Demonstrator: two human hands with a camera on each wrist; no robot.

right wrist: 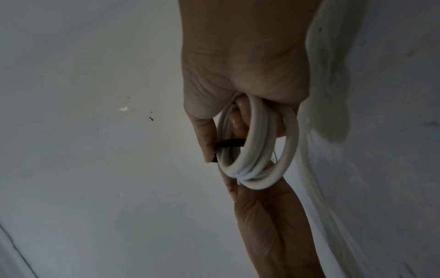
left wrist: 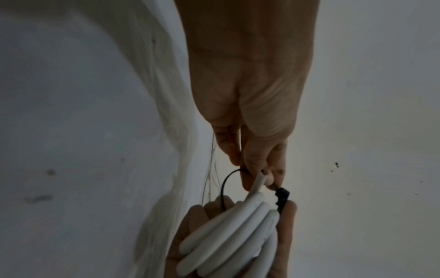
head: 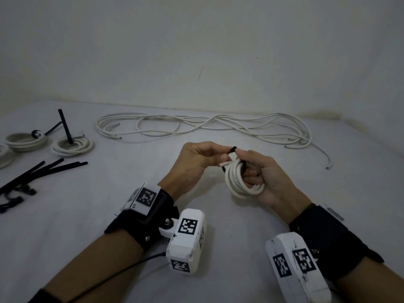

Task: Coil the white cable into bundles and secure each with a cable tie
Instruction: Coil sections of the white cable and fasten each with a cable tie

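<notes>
— White coil [head: 242,179], a few turns, sits in the right hand [head: 265,182], held above the desk [head: 131,193] in the near middle. Why is it gripped like that?

— The fingers curl through the middle of the loops and clamp them together, so the turns can't spring apart while the tie [head: 233,149] goes on. The thumb reaches up beside the tie's black head at the top of the bundle.

— And the left hand [head: 196,160]?

— Closed in a pinch on the tie just left of that head. The left wrist view shows the thin black strap arching round the coil, with a cut cable end poking up beside the fingertips. I'd judge the tail is being fed or pulled through the head; whether it has caught yet, I can't tell.

— So the bundle isn't secured?

— Probably not tight: the strap stands off the cable in a loose arc.

— What is left?

— Loose cable [head: 203,125] lies in long loops across the far side of the desk, well apart from the hands. Finished bundles [head: 72,145] sit at the far left, black tails sticking up uncut. Spare ties [head: 41,171] lie fanned out at the near left, within the left hand's reach.

— Any risk?

— If the right grip slackens before the strap cinches, the stiff turns could spread.
</notes>
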